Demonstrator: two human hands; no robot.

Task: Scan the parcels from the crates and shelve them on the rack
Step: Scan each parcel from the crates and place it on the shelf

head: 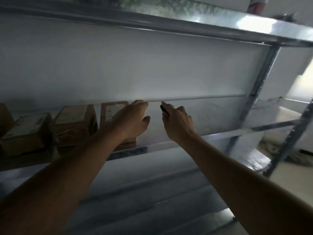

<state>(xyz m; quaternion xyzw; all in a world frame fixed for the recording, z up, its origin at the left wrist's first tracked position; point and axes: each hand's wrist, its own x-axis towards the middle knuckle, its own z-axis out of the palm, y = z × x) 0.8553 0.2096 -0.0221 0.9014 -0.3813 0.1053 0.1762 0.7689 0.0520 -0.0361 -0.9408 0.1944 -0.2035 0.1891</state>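
Fingers of left hand (131,119) lying relaxed, extended over rightmost parcel (113,110), touch unclear; right hand (177,122) curling round small dark object (164,110), identity unclear in blur; metal rack (250,95) standing against pale wall; brown parcels sitting in row on middle shelf (220,133), left portion; second parcel (74,122), third parcel (25,133) lying beside it.

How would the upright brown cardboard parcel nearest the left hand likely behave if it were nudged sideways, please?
The upright brown cardboard parcel stands on a narrow face, so it may tip. The metal shelf looks smooth, so it could slide instead. Its boxy shape suggests it is stiff.
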